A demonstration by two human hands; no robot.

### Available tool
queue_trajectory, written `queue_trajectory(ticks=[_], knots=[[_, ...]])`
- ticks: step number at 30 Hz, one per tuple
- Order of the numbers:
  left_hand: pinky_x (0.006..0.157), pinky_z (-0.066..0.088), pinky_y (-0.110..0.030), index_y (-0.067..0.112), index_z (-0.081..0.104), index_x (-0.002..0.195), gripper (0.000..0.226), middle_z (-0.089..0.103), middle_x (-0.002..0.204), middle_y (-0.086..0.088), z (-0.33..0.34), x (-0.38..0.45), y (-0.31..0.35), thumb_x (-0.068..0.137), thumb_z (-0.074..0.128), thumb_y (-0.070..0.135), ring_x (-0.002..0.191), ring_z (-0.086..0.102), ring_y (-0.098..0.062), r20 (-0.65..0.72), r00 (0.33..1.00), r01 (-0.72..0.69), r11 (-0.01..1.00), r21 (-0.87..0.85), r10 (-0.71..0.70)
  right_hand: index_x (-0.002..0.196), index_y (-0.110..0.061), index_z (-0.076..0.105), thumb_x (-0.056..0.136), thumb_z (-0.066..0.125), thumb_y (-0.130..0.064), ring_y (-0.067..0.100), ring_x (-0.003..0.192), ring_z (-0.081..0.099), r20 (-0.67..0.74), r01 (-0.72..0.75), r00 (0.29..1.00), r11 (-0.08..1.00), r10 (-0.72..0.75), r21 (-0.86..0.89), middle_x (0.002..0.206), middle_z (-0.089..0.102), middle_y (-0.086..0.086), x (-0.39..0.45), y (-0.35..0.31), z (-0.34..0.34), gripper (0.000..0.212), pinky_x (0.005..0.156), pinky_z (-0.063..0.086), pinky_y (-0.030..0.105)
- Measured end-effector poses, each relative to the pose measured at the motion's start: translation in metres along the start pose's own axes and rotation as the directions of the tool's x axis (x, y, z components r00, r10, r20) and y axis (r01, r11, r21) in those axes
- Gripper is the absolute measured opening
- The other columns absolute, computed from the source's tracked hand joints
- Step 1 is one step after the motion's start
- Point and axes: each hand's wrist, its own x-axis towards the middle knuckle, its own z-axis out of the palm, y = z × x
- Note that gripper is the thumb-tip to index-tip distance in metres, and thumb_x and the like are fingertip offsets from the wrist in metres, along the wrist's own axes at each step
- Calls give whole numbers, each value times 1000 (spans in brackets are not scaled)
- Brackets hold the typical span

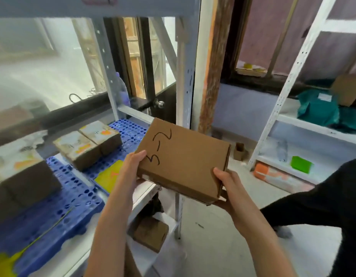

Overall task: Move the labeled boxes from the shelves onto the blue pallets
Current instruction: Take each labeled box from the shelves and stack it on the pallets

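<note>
Hidden: fingers beneath the flat brown cardboard box marked "3-2".
Hands: left hand and right hand both grip it.
Around: perforated blue plastic pallets carrying blurred boxes.

Bare forearms, black sleeve at right

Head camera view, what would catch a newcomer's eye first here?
First the cardboard box marked "3-2", held mid-frame by the left hand and right hand. Then the blue pallet at lower left, carrying taped boxes and a yellow patch.
</note>
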Motion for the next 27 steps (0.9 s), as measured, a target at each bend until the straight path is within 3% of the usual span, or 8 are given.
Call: queue_trajectory(ticks=[5,9,12,15,18,21,23,27], knots=[[84,41,-34,17,51,93,9,54,86,-4,-1,48,31,97,46,24,82,51,-18,-95,995,1,1000,-6,-2,131,-21,39,88,54,-46,18,105,58,92,-14,996,1000,16,-22,115,55,-3,60,-20,24,52,81,53,32],[71,40,-29,22,48,81,17,54,81,-3,-8,79,49,96,48,29,72,48,-14,-110,993,-41,998,38,45,132,-21,38,86,58,-46,18,101,61,169,-58,984,998,55,14,113,57,-1,95,-26,45,56,77,54,31],[80,44,-33,26,53,89,27,58,98,-5,-19,101,53,77,59,49,86,53,-20,-189,979,-67,995,73,80,131,-20,40,83,64,-42,21,99,65,234,-144,964,987,125,68,116,59,4,115,-23,60,58,77,56,33],[83,47,-38,22,55,95,33,56,103,-7,-24,124,65,77,61,48,95,52,-23,-253,962,-82,991,107,107,129,-16,44,84,66,-36,23,96,68,302,-222,937,968,178,118,116,63,7,135,-18,79,54,82,57,38],[72,43,-32,26,58,85,16,55,90,-2,-27,151,78,88,56,41,87,50,-19,-260,952,-125,981,148,160,134,-14,40,85,66,-31,28,100,67,375,-298,901,940,219,168,119,61,13,156,-17,99,58,84,57,41],[84,43,-31,28,62,91,15,61,97,-1,-32,180,93,90,54,41,95,53,-17,-224,948,-168,955,246,224,136,-16,38,86,66,-26,30,103,64,406,-343,880,922,248,180,115,62,12,182,-19,115,58,85,56,41],[94,42,-34,25,63,109,33,63,112,-2,-36,199,103,87,56,49,108,56,-19,-181,955,-161,923,351,235,136,-15,38,85,68,-24,32,106,63,414,-360,874,911,254,201,120,60,12,198,-23,125,60,76,57,39],[95,44,-33,21,62,114,36,61,120,-7,-45,231,119,92,53,48,114,55,-21,-182,955,-122,869,480,235,137,-11,38,87,67,-24,28,108,60,442,-377,855,910,272,171,127,58,12,230,-32,144,59,75,55,37]])
